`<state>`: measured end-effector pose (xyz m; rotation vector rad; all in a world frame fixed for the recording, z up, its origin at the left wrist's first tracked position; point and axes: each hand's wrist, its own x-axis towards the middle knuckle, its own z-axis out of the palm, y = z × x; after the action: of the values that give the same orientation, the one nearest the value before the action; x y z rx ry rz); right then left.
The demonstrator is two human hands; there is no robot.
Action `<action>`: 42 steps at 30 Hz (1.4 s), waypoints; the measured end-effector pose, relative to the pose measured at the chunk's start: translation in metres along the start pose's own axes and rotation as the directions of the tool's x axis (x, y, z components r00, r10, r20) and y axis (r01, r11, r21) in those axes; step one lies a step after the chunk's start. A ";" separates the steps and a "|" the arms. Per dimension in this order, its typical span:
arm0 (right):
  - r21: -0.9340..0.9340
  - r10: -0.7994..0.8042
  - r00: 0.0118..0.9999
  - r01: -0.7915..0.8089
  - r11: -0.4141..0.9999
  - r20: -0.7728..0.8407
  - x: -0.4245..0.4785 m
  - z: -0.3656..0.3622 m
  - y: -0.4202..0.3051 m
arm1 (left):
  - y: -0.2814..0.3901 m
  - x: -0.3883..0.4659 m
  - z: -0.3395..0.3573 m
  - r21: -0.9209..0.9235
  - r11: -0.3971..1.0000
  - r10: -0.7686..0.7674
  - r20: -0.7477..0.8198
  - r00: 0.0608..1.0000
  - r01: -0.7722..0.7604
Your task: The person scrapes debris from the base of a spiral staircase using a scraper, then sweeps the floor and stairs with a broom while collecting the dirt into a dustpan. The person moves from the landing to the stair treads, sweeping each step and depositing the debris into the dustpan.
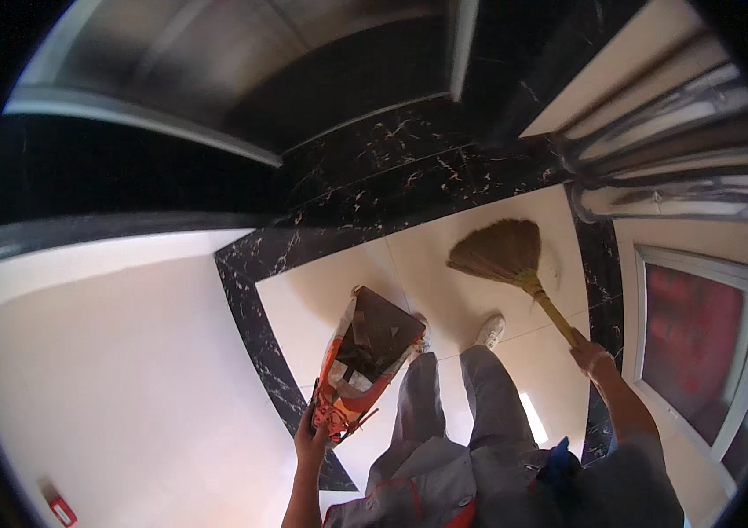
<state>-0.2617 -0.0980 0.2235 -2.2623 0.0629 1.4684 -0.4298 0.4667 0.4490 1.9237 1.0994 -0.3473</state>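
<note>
My left hand (311, 432) grips the handle end of a dustpan (384, 323). It looks fashioned from a cut container with an orange and white wrap, and bits of litter lie inside its dark scoop. Reddish string or strips are bunched near the handle. On the other side, my right hand (590, 355) is closed around the yellow handle of a straw broom (502, 254). The fan of bristles points away from me over the pale tiles; whether it touches the floor I cannot tell.
Pale floor tiles (360, 264) are bordered by black marbled strips (413, 178). A metal-framed door (268, 79) lies ahead. Shiny metal pipes or posts (677, 152) and a framed red panel (694, 343) are at right. On the left wall (123, 356) is a small red object (62, 511).
</note>
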 end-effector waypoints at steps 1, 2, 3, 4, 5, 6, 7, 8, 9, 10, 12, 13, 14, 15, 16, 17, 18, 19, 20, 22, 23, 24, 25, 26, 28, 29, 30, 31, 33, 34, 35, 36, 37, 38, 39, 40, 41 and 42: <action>-0.040 0.216 0.973 -0.213 0.976 0.083 -0.037 -0.035 -0.038 | -0.002 0.000 0.001 -0.001 0.999 -0.033 -0.005 0.999 0.033; -0.096 0.145 0.986 -0.137 0.986 0.077 -0.051 -0.051 -0.050 | 0.000 -0.004 0.003 -0.003 0.997 -0.076 -0.015 0.997 0.076; -0.145 0.063 0.996 -0.052 0.988 0.067 -0.058 -0.065 -0.056 | 0.003 -0.006 0.007 -0.006 0.994 -0.106 -0.029 0.994 0.106; -0.181 -0.025 0.998 0.034 0.983 0.052 -0.055 -0.063 -0.066 | -0.009 -0.004 0.008 0.006 0.994 -0.105 -0.051 0.993 0.106; -0.191 -0.122 0.989 0.137 0.972 0.087 -0.044 -0.061 -0.081 | -0.023 -0.004 0.008 0.017 0.994 -0.106 -0.075 0.992 0.108; -0.196 -0.199 0.973 0.218 0.956 0.114 -0.037 -0.072 -0.099 | -0.028 -0.002 0.014 0.027 0.994 -0.102 -0.077 0.992 0.105; -0.201 -0.279 0.948 0.306 0.931 0.154 -0.029 -0.080 -0.119 | -0.029 -0.006 0.016 0.037 0.993 -0.109 -0.089 0.990 0.113; -0.119 -0.490 0.860 0.506 0.854 0.141 -0.007 -0.070 -0.129 | -0.029 -0.014 0.017 0.047 0.992 -0.112 -0.101 0.989 0.117; -0.035 -0.674 0.733 0.679 0.734 0.090 0.024 -0.055 -0.144 | -0.021 -0.010 0.015 0.070 0.991 -0.106 -0.112 0.988 0.114; -0.092 -0.498 0.820 0.540 0.837 0.282 0.047 -0.051 -0.174 | -0.016 -0.011 0.017 0.090 0.989 -0.108 -0.123 0.987 0.120; -0.053 -0.624 0.731 0.660 0.750 0.276 0.106 -0.016 -0.217 | 0.000 -0.017 0.020 0.169 0.971 -0.145 -0.150 0.978 0.170; -0.148 -0.500 0.827 0.546 0.825 0.258 0.142 0.005 -0.249 | 0.000 -0.017 0.020 0.117 0.978 -0.154 -0.160 0.975 0.174; -0.169 -0.521 0.825 0.557 0.813 0.218 0.172 0.022 -0.280 | -0.008 -0.023 0.020 0.063 0.982 -0.163 -0.170 0.972 0.176; -0.192 -0.540 0.824 0.566 0.802 0.171 0.203 0.027 -0.303 | -0.007 -0.018 0.021 0.011 0.985 -0.165 -0.177 0.970 0.170; -0.197 -0.453 0.870 0.486 0.851 0.193 0.231 0.029 -0.311 | 0.011 -0.012 0.025 0.035 0.965 -0.250 -0.185 0.950 0.261; -0.197 -0.365 0.905 0.408 0.892 0.220 0.253 0.031 -0.320 | 0.007 -0.008 0.023 0.003 0.973 -0.226 -0.179 0.958 0.230; -0.210 -0.274 0.929 0.328 0.921 0.250 0.266 0.030 -0.324 | 0.007 -0.005 0.022 0.020 0.975 -0.215 -0.183 0.959 0.222; -0.229 -0.400 0.899 0.434 0.872 0.181 0.251 0.025 -0.305 | -0.010 -0.019 0.023 0.014 0.972 -0.227 -0.209 0.951 0.235; -0.268 -0.346 0.916 0.392 0.880 0.203 0.242 0.011 -0.270 | -0.020 -0.023 0.022 0.039 0.968 -0.233 -0.215 0.948 0.246; -0.217 -0.198 0.964 0.234 0.948 0.176 0.220 -0.014 -0.193 | -0.032 -0.022 0.020 0.090 0.963 -0.229 -0.224 0.947 0.254; -0.315 -0.146 0.975 0.193 0.929 0.168 0.211 -0.021 -0.141 | -0.021 -0.014 0.025 -0.053 0.969 -0.245 -0.218 0.945 0.240; -0.344 -0.106 0.967 0.184 0.921 0.233 0.194 -0.042 -0.106 | -0.017 -0.012 0.027 -0.006 0.971 -0.236 -0.226 0.945 0.240; -0.358 -0.047 0.984 0.107 0.928 0.173 0.167 -0.069 -0.092 | -0.016 -0.015 0.027 0.040 0.968 -0.231 -0.240 0.943 0.247; -0.349 0.007 0.981 0.063 0.935 0.195 0.144 -0.095 -0.085 | -0.018 -0.017 0.025 0.031 0.966 -0.242 -0.247 0.939 0.257; -0.305 0.141 0.947 -0.049 0.951 0.288 0.100 -0.151 -0.091 | -0.016 -0.014 0.028 0.016 0.960 -0.266 -0.244 0.932 0.278; -0.285 0.133 0.949 -0.049 0.957 0.285 0.081 -0.168 -0.094 | -0.015 -0.010 0.025 0.015 0.964 -0.255 -0.228 0.940 0.265; -0.254 0.079 0.963 -0.011 0.967 0.258 0.066 -0.179 -0.101 | -0.011 -0.007 0.025 0.011 0.968 -0.242 -0.213 0.947 0.250; -0.208 -0.008 0.979 0.051 0.977 0.201 0.059 -0.180 -0.112 | 0.005 -0.003 0.026 0.012 0.972 -0.229 -0.202 0.952 0.237; -0.152 -0.188 0.979 0.199 0.968 0.083 0.053 -0.186 -0.138 | 0.023 -0.006 0.033 0.059 0.959 -0.261 -0.194 0.946 0.277; -0.169 -0.226 0.972 0.233 0.958 0.059 0.066 -0.180 -0.155 | 0.022 -0.006 0.032 0.020 0.964 -0.256 -0.181 0.950 0.263; -0.179 -0.266 0.963 0.268 0.947 0.034 0.093 -0.169 -0.173 | 0.021 -0.004 0.028 -0.011 0.969 -0.245 -0.171 0.955 0.246; -0.111 -0.345 0.939 0.344 0.932 0.015 0.126 -0.156 -0.195 | 0.012 -0.004 0.020 0.117 0.970 -0.190 -0.166 0.968 0.211; -0.084 -0.328 0.945 0.328 0.941 0.019 0.159 -0.142 -0.226 | 0.000 -0.009 0.016 0.149 0.974 -0.141 -0.179 0.974 0.168; -0.062 -0.297 0.954 0.299 0.952 0.039 0.178 -0.141 -0.271 | -0.001 -0.012 0.011 0.160 0.970 -0.155 -0.168 0.973 0.182; -0.106 -0.408 0.907 0.398 0.911 -0.107 0.223 -0.119 -0.285 | 0.004 -0.009 0.008 0.178 0.967 -0.159 -0.146 0.976 0.184; -0.148 -0.344 0.936 0.330 0.932 -0.079 0.236 -0.118 -0.324 | -0.004 -0.016 0.006 0.158 0.964 -0.187 -0.174 0.967 0.214; -0.187 -0.272 0.960 0.256 0.948 -0.064 0.243 -0.118 -0.354 | -0.002 -0.019 0.007 0.138 0.973 -0.155 -0.196 0.968 0.184; -0.219 -0.281 0.956 0.259 0.941 -0.081 0.261 -0.105 -0.346 | 0.012 -0.015 0.009 0.131 0.974 -0.162 -0.183 0.970 0.187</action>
<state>0.0351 0.2249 0.1458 -2.3995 -0.3702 1.2528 -0.4274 0.4485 0.4596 2.0206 1.3960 -0.3747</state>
